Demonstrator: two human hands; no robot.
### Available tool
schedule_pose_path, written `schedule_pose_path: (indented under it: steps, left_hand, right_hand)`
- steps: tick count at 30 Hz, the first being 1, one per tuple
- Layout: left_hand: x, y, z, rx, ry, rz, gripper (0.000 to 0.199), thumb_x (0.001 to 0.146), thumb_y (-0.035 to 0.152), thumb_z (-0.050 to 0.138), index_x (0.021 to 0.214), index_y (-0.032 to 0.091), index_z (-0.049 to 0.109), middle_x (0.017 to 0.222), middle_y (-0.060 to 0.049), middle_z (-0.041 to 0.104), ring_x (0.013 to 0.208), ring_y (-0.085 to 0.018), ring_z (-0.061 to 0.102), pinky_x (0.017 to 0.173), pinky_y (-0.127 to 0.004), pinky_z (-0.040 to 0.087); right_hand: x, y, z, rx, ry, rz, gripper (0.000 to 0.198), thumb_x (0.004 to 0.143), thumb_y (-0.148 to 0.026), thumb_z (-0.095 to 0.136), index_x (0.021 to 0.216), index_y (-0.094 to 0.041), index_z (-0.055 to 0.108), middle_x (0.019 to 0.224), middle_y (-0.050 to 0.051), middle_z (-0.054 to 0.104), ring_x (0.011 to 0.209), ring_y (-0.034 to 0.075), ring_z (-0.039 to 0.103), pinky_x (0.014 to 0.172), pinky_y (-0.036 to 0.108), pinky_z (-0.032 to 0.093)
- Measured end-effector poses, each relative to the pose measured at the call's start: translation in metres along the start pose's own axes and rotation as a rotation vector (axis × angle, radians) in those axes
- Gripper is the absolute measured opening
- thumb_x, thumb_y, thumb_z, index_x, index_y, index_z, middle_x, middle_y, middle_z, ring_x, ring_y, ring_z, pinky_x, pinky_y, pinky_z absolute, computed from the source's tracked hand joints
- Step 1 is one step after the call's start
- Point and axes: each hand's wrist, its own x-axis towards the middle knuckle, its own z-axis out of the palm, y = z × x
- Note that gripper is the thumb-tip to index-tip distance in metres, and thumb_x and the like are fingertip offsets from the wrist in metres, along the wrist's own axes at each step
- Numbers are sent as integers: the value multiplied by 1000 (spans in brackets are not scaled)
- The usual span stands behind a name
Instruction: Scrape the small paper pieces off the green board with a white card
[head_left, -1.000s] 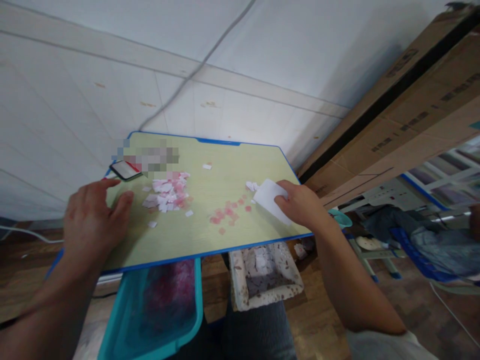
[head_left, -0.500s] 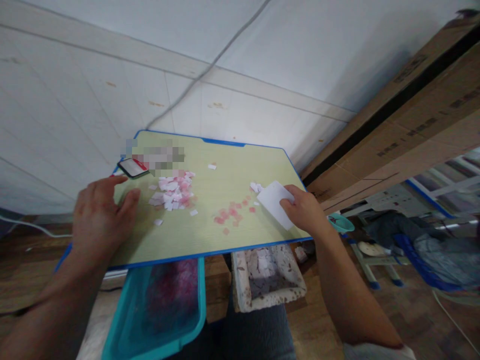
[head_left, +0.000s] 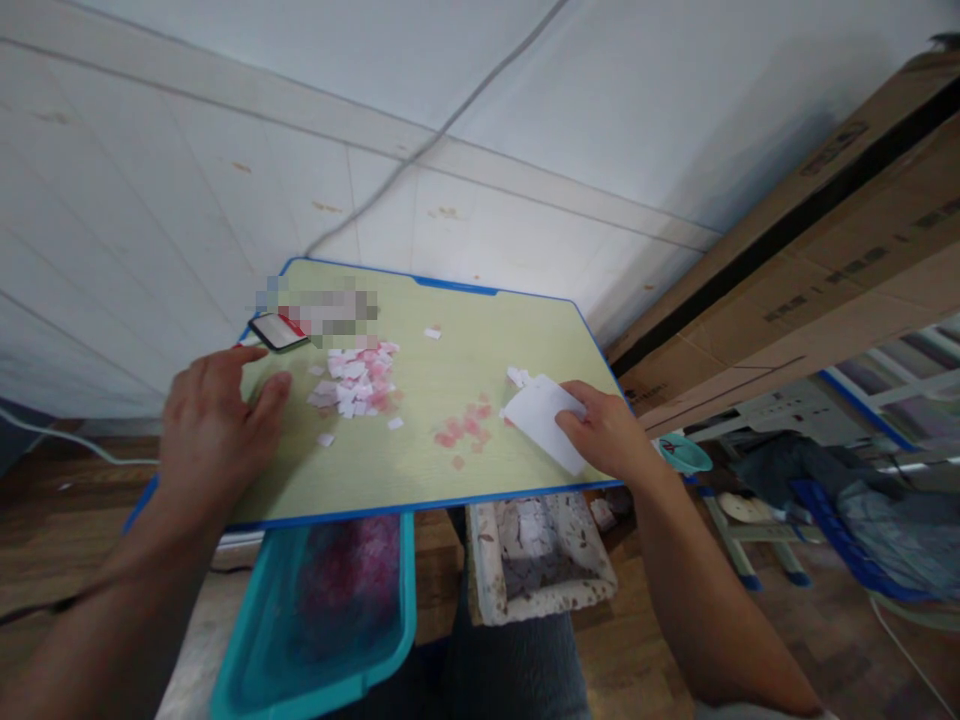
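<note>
A white card (head_left: 541,418) is pinched in my right hand (head_left: 604,430), its lower face close to the right part of the table. Beside the card's far edge lie a few white paper pieces (head_left: 517,376). Small pink pieces (head_left: 463,428) are scattered left of the card. My left hand (head_left: 221,415) holds nothing, thumb and fingers apart, over the table's left side. To its right sits a heap of white and pink paper pieces (head_left: 358,380). A phone (head_left: 279,331) lies just beyond the left fingertips.
The pale table (head_left: 420,370) has a blue rim and stands near the wall. Below its front edge are a teal basin (head_left: 255,640) with pink contents and a patterned box (head_left: 491,570) holding white pieces. Tall cardboard (head_left: 750,270) leans at the right, near a small green bowl (head_left: 686,455).
My right hand has moved the card slightly left and toward me, across some of the pink pieces. The left hand keeps its pose. The whole view has shifted a little.
</note>
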Motion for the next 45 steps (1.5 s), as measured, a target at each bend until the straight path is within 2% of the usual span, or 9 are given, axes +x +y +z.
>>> schedule_pose_path:
  steps: [10,15,18,22,27,33,38,41,45]
  left_hand:
    - [0,-2,2,-3,17,30,52,101,48,48,136,11,58,136,-19,61,131,-31,51,117,-44,35]
    - [-1,-3,2,52,-17,41,51,102,51,45,134,14,59,134,-17,61,128,-31,54,115,-45,38]
    - [-1,-3,1,90,-60,48,49,102,53,43,129,16,61,129,-16,62,126,-32,55,114,-46,40]
    - [-4,1,-4,104,-96,78,49,102,53,43,127,17,62,125,-15,63,122,-32,56,112,-47,43]
    - [-14,9,-11,128,-118,108,48,102,52,43,132,18,58,128,-16,62,122,-34,56,112,-50,43]
    - [-18,6,-9,115,-169,139,48,101,50,41,133,18,56,128,-19,62,124,-37,56,111,-54,44]
    - [-17,1,-5,121,-200,173,47,101,50,40,133,18,54,128,-20,62,123,-38,57,110,-56,45]
    - [-17,-2,-3,124,-185,178,46,101,50,40,133,19,53,129,-20,62,123,-39,58,109,-57,45]
    - [-16,-4,-1,122,-192,210,44,101,50,40,133,21,50,129,-19,61,124,-38,57,110,-57,44]
  right_hand:
    - [-2,53,-17,-110,-53,158,35,89,-32,52,114,-21,74,95,10,77,80,25,69,72,31,46]
    - [18,42,-1,10,129,124,42,90,-30,51,125,-19,69,105,11,77,91,26,69,79,31,49]
    - [39,37,14,70,117,97,42,89,-29,52,125,-17,69,107,11,77,90,24,68,80,30,49]
    - [51,46,24,91,137,148,40,89,-30,51,121,-16,71,102,11,77,85,23,67,76,29,49]
    - [51,53,26,126,111,122,41,88,-29,52,123,-17,71,106,11,77,89,24,68,80,30,49]
    - [54,70,24,124,162,286,42,90,-33,51,124,-18,71,103,11,77,88,24,69,78,30,50]
    - [59,83,26,112,113,273,43,89,-31,51,124,-17,71,112,12,76,95,25,70,82,30,50]
    - [59,87,21,89,101,302,39,89,-32,52,116,-16,75,105,14,77,93,27,70,81,32,50]
    - [63,82,17,115,141,313,42,90,-33,50,122,-18,72,105,12,77,92,25,71,80,31,50]
